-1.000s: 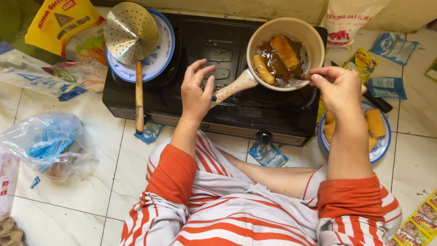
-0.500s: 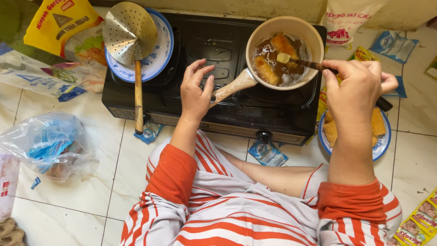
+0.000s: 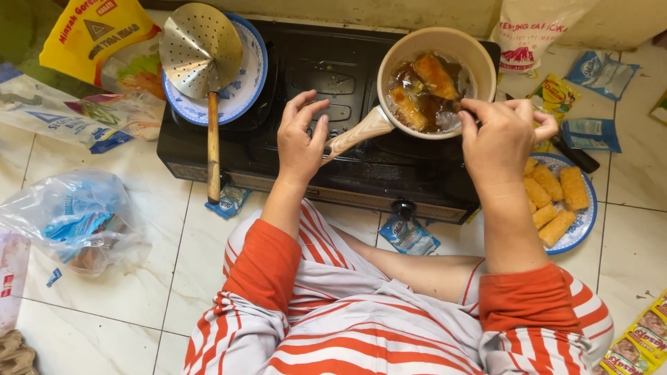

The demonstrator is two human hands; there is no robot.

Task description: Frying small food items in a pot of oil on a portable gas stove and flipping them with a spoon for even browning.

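A small cream saucepan (image 3: 389, 66) with a wooden handle (image 3: 361, 132) sits on the right burner of a black two-burner stove (image 3: 313, 62). Several golden-brown fried pieces (image 3: 434, 76) lie in dark oil inside it. My left hand (image 3: 300, 142) grips the end of the pan's handle, fingers raised. My right hand (image 3: 500, 139) is at the pan's right rim, shut on a dark utensil (image 3: 578, 157). The utensil's tip reaches into the oil and its black handle sticks out to the right.
A blue-rimmed plate (image 3: 580, 232) of breaded sticks lies on the tiled floor right of the stove. A perforated metal skimmer (image 3: 200, 48) rests on a blue-and-white plate (image 3: 250, 76) over the left burner. Plastic bags (image 3: 76, 222) and sachets lie around; my knees are under the stove's front.
My right hand swung slightly right, then came back left to the pan's rim. The pieces in the oil have shifted. My left hand stayed on the handle.
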